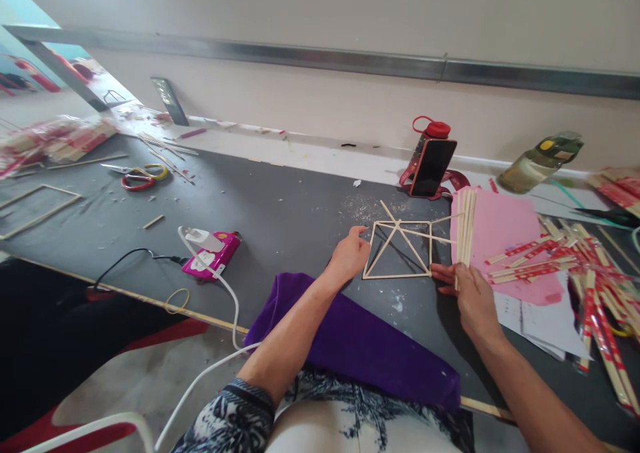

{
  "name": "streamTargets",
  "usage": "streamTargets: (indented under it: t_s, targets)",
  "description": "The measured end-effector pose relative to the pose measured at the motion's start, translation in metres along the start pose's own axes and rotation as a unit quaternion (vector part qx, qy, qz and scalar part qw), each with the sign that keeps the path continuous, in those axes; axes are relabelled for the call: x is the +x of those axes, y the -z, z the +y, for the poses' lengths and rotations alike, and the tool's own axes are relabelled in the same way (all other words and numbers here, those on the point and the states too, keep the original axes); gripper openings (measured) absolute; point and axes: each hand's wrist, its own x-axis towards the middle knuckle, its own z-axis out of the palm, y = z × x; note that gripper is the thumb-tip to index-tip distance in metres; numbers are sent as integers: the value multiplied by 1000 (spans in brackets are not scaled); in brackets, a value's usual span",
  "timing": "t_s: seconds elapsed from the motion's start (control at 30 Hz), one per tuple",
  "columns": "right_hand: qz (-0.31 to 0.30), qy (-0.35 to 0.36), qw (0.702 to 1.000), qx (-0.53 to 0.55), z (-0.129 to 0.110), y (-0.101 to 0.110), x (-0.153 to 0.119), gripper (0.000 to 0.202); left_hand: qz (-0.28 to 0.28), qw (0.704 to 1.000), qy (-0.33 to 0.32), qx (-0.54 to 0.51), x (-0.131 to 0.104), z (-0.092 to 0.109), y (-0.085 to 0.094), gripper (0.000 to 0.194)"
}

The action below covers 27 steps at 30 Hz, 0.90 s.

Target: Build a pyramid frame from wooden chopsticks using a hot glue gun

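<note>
A frame of thin wooden sticks (397,277), with crossing sticks that meet near its top edge, stands on the dark table. My left hand (351,254) is at its left side, fingers bent and close to the left stick; whether they pinch it is too small to tell. In my right hand (470,293) is a bundle of wooden chopsticks (466,230), held upright over a pink sheet (517,220). The outstretched fingers of that hand reach toward the frame's lower right corner. Red-wrapped chopsticks (593,293) lie heaped to the right.
Behind the frame, a phone (433,168) leans on a red-capped bottle (438,130). Another bottle (533,166) tilts by the wall. Scissors (137,177), a pink box with a white-corded tool (213,256) and a stick rectangle (43,212) are leftward. Purple cloth (360,340) covers the near edge.
</note>
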Motion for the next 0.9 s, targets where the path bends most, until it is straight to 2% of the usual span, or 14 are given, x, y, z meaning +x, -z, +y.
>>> streamTargets:
  t_s: [0.2,0.33,0.43,0.6,0.77,0.9]
  targets:
    - [3,12,1000,4,4,0,-1,31,19,994,-26,102,8,-2,2,36]
    - [11,26,1000,11,7,1,-3,31,24,975,-19,219,26,2,-1,22]
    - [11,32,999,14,8,2,-4,32,52,960,-47,270,43,8,-7,25]
    - [9,42,999,18,9,2,-4,34,66,950,-96,289,67,12,-19,35]
    - [2,44,999,15,9,1,-4,34,47,948,-100,299,79,10,-22,26]
    - [1,46,999,21,11,1,-4,34,56,948,-107,293,82,7,-21,25]
